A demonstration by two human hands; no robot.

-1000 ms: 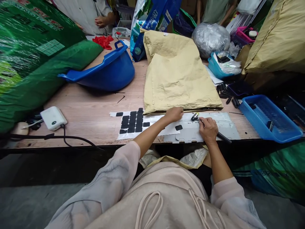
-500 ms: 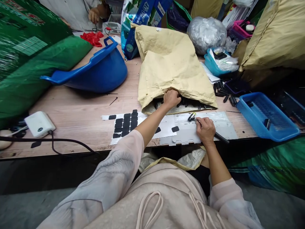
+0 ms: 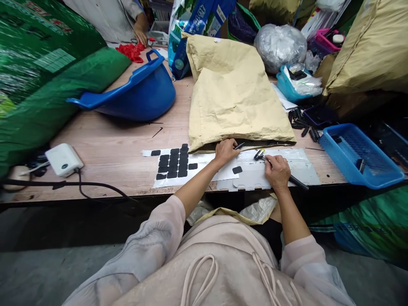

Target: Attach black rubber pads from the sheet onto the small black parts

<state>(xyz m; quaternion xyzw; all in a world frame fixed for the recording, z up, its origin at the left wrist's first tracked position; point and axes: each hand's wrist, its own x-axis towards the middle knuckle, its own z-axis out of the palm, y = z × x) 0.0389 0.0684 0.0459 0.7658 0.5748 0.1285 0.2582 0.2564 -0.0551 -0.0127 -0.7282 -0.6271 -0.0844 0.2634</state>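
My left hand [image 3: 226, 151] is just outside the mouth of a tan paper sack [image 3: 237, 93], its fingers closed on a slim black pointed piece [image 3: 239, 145]. What kind of piece it is, I cannot make out. My right hand [image 3: 277, 171] grips a small hammer [image 3: 298, 182] with a dark handle, its head lying over a grey-white board [image 3: 304, 165] at the table's front edge. Left of my left hand, a white sheet [image 3: 153, 153] carries rows of black rounded-square stickers [image 3: 173, 162]. One more black sticker [image 3: 237, 170] lies between my hands.
A tilted blue basin [image 3: 137, 93] and a white charger box [image 3: 64, 159] with cables stand on the left. To the right are a blue plastic basket [image 3: 363, 155] and loose black parts [image 3: 298, 119]. A co-worker's hand [image 3: 140, 29] is at the back left.
My left hand has come out of the sack's mouth towards me, now with a black pointed piece in its fingers. The sack's opening has sagged lower. My right hand keeps the hammer in place.
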